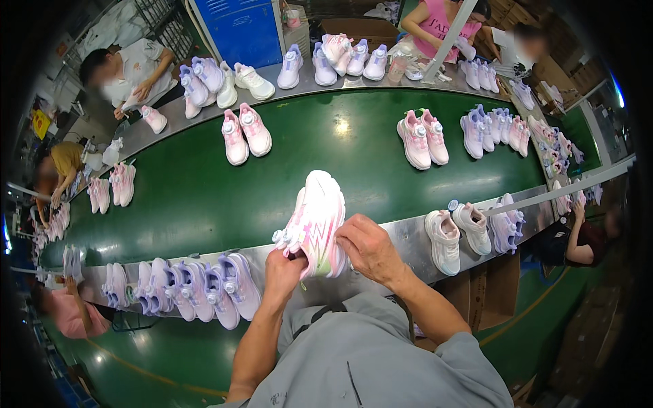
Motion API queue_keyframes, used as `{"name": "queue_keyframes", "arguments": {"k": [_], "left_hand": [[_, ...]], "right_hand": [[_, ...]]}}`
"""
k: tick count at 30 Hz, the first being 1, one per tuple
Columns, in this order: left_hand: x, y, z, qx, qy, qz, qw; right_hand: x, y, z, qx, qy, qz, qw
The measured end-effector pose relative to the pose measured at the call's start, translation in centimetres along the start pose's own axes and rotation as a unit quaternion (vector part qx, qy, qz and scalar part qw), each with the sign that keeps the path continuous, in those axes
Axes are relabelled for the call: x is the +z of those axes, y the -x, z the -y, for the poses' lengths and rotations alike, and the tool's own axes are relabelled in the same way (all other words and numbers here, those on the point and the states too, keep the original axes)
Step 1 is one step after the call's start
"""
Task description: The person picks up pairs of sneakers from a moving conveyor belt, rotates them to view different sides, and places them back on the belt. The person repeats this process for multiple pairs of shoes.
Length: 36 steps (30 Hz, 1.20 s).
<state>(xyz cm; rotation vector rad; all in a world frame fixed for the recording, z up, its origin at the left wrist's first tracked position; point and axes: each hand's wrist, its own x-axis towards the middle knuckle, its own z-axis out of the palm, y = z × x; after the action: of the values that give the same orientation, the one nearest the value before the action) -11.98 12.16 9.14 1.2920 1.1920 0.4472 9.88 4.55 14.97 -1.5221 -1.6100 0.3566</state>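
Head view: both hands meet over the near metal edge of the tabletop (408, 248), holding up a pink and white sneaker (316, 221) with its sole turned toward the camera and its toe pointing away over the green belt (204, 190). The left hand (284, 266) is closed around the heel end from below, fingers pinching the upper near a round dial closure. The right hand (367, 246) is curled over the shoe's right side, fingertips pressed on the edge by the sole. Held this way, the shoe appears tilted so its side and sole catch the light, likely for a close look.

On the near rim to the left stands a row of lilac sneakers (204, 289), toes toward the person, packed side by side. To the right on the same rim sit white sneakers (457, 234), then more lilac ones. On the belt, well apart, lie a pink pair at far left (246, 132) and another pink pair at far right (422, 139), each set together as a matched pair. Other people work along the far rim and at both ends.
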Motion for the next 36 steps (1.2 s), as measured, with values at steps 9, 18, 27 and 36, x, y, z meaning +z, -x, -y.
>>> {"name": "queue_keyframes", "arguments": {"k": [9,18,27,36], "left_hand": [[0.5,-1.8,-0.2,-0.029,-0.07,-0.041,0.996],[0.3,-3.8,2.0,-0.073,0.019,-0.072,0.995],[0.0,-2.3,0.3,-0.086,0.081,-0.041,0.992],[-1.3,-0.8,0.3,-0.023,-0.052,0.019,0.998]], "right_hand": [[1.2,1.9,1.7,-0.034,0.051,0.039,0.997],[3.8,4.6,1.2,-0.089,0.102,-0.008,0.991],[2.3,1.2,1.0,0.078,-0.032,-0.062,0.994],[0.8,-2.6,-0.9,0.081,-0.04,-0.079,0.993]]}}
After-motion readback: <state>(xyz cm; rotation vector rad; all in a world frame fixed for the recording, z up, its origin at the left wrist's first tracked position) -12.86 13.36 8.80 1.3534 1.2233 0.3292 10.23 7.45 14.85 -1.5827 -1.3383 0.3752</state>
